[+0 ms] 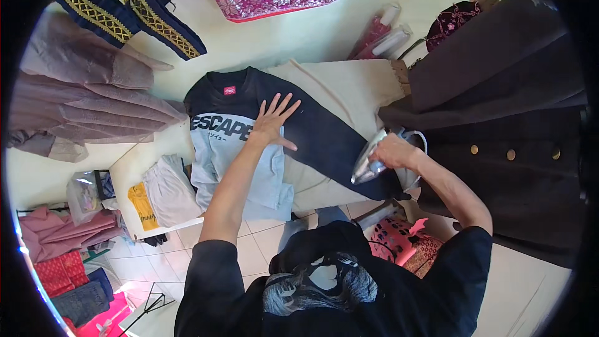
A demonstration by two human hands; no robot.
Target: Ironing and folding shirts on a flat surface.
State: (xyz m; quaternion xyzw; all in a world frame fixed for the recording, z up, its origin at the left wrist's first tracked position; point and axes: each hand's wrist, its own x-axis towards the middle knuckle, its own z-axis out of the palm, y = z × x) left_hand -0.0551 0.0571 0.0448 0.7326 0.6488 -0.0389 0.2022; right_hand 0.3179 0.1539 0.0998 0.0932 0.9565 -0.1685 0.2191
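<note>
A black and light grey sweatshirt [234, 159] with printed lettering lies on a beige cloth-covered ironing surface [323, 79]. Its black sleeve [327, 135] stretches towards the lower right. My left hand [273, 124] rests flat on the sweatshirt near the shoulder, fingers spread and thumb out, holding nothing. My right hand [395, 150] grips a clothes iron [365, 164] by its handle, over the sleeve near the cuff end. The iron's pale cord [422, 140] curves beside my right wrist. Whether the soleplate touches the cloth is hard to tell.
Folded pale trousers [171, 192] and a yellow garment [142, 206] lie at the left. Dark garments with gold buttons [511, 155] hang at the right, close to the iron. Brownish fabric [107, 98] hangs at the left. A pink basket [390, 238] stands below the ironing surface.
</note>
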